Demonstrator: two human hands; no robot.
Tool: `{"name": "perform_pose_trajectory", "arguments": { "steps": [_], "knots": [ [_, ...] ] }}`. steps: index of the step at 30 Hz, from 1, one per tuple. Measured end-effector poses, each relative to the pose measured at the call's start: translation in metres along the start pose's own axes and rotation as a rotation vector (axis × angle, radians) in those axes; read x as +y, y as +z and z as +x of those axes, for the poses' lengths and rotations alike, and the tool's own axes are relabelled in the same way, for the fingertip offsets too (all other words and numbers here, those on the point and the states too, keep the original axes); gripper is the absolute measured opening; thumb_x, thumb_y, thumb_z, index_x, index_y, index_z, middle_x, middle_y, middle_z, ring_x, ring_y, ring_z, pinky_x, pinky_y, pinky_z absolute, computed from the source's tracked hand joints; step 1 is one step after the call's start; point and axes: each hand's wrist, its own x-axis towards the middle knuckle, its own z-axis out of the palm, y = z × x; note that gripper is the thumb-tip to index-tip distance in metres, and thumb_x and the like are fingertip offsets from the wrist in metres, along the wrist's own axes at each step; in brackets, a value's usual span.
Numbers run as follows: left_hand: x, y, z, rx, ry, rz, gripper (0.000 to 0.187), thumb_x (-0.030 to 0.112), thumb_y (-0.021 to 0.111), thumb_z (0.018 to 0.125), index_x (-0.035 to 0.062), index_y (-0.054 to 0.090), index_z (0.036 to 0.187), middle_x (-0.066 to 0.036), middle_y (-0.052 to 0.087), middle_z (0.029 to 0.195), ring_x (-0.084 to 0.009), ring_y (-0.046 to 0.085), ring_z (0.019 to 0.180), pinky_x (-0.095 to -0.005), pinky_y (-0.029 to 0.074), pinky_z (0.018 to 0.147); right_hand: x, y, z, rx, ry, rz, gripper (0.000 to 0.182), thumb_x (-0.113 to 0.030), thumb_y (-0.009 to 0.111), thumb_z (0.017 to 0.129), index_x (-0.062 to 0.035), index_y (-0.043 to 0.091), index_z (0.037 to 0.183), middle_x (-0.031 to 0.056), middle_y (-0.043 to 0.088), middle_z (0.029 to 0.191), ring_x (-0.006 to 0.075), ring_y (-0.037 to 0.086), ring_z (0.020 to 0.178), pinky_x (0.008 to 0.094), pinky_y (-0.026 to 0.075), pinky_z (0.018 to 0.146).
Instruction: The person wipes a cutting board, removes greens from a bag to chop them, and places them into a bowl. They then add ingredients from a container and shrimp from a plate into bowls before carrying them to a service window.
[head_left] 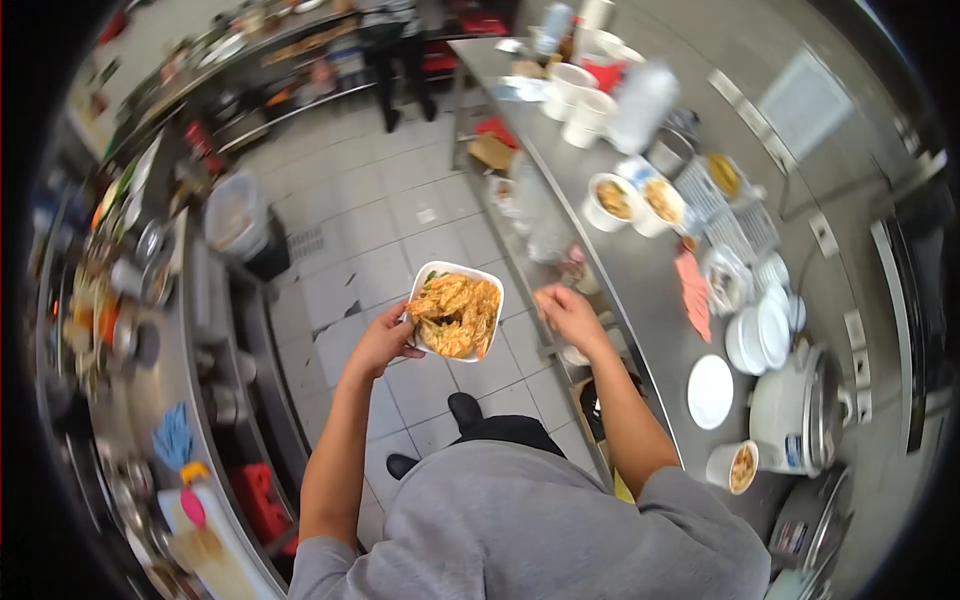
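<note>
My left hand (pixel 383 340) grips the left edge of a white square bowl (pixel 499 340), thumb by the rim and fingers beneath. Orange-golden battered fried food, apparently prawns, (pixel 455 315) fills the bowl, with a bit of green at its upper left. To the right of the bowl and apart from it is my right hand (pixel 570 316), its fingers curled closed and nothing visible in them. That hand hovers near the front edge of the steel counter (pixel 640 300).
Two white tubs of food (pixel 610 203), a white round lid (pixel 710 392) and a rice cooker (pixel 790 415) stand on the right counter. Left runs another steel counter with a blue cloth (pixel 174 436). A bin (pixel 237 215) sits on the tiled floor; a person (pixel 395 60) stands ahead.
</note>
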Motion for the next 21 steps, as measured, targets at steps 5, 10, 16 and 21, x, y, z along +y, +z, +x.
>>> {"name": "perform_pose_trajectory", "arguments": {
  "steps": [5, 10, 16, 21],
  "knots": [
    [0.019, 0.107, 0.134, -0.104, -0.018, 0.022, 0.051, 0.016, 0.052, 0.095, 0.0066, 0.041, 0.144, -0.011, 0.065, 0.114, -0.0215, 0.070, 0.087, -0.0335, 0.061, 0.072, 0.066, -0.069, -0.101, 0.157, 0.305, 0.022, 0.027, -0.030, 0.062, 0.095, -0.0042, 0.065, 0.103, -0.0011, 0.062, 0.079, 0.0079, 0.054, 0.070, 0.0252, 0.045, 0.064],
    [0.012, 0.207, 0.210, -0.237, -0.044, 0.047, 0.052, 0.016, 0.052, 0.096, 0.0062, 0.039, 0.145, -0.014, 0.065, 0.113, -0.0229, 0.070, 0.086, -0.0343, 0.060, 0.074, 0.150, -0.051, -0.175, 0.213, 0.359, 0.186, 0.022, -0.024, 0.064, 0.094, -0.0043, 0.065, 0.105, -0.0001, 0.063, 0.081, 0.0075, 0.056, 0.074, 0.0236, 0.044, 0.064],
    [-0.002, 0.295, 0.266, -0.320, -0.150, 0.011, 0.050, 0.014, 0.047, 0.095, 0.0093, 0.041, 0.144, -0.012, 0.068, 0.100, -0.0210, 0.070, 0.075, -0.0328, 0.059, 0.066, 0.141, -0.035, -0.185, 0.235, 0.487, 0.327, 0.025, -0.022, 0.065, 0.094, -0.0043, 0.065, 0.112, 0.0008, 0.064, 0.085, 0.0079, 0.058, 0.075, 0.0233, 0.044, 0.062],
    [-0.016, 0.322, 0.280, -0.385, -0.165, -0.168, 0.041, 0.022, 0.053, 0.098, 0.0077, 0.047, 0.137, -0.010, 0.066, 0.098, -0.0213, 0.069, 0.078, -0.0320, 0.058, 0.066, 0.137, -0.027, -0.152, 0.183, 0.430, 0.277, 0.019, -0.017, 0.070, 0.090, -0.0061, 0.063, 0.103, -0.0007, 0.059, 0.078, 0.0079, 0.055, 0.071, 0.0243, 0.044, 0.061]
  ]
}}
